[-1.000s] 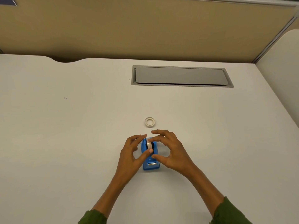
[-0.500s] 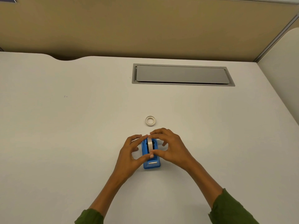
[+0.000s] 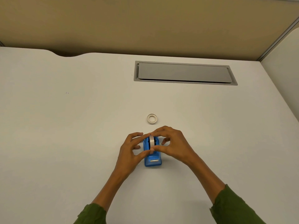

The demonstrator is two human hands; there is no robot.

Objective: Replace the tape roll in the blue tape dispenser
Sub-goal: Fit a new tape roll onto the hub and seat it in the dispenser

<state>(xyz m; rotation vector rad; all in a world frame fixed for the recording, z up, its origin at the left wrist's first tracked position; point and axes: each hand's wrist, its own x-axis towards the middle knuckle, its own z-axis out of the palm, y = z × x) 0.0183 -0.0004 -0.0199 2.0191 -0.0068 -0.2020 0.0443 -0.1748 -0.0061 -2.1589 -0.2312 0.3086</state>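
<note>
Nearest, two green sleeves (image 3: 90,214) are seen at the bottom edge, forearms reaching forward over the white table (image 3: 64,143). Just beyond, the blue tape dispenser (image 3: 152,159) stands on the table with its cutter end toward the viewer. The tape roll (image 3: 152,141) is held upright on its edge in the dispenser's cradle, pinched from both sides: the left hand (image 3: 129,152) and the right hand (image 3: 174,146) are both closed on it with fingertips and thumbs. Compared with a second ago, the roll is now set deeper and squarer in the body, and the fingers are gathered closer around it; seating is judged nearly done, though whether the hub is locked cannot be told. Farther off, a small spent ring (image 3: 152,118) lies flat, well apart from the hands and not in the way. Beyond that, a grey cable flap (image 3: 184,72) is set into the table, before a tan partition (image 3: 145,21).
</note>
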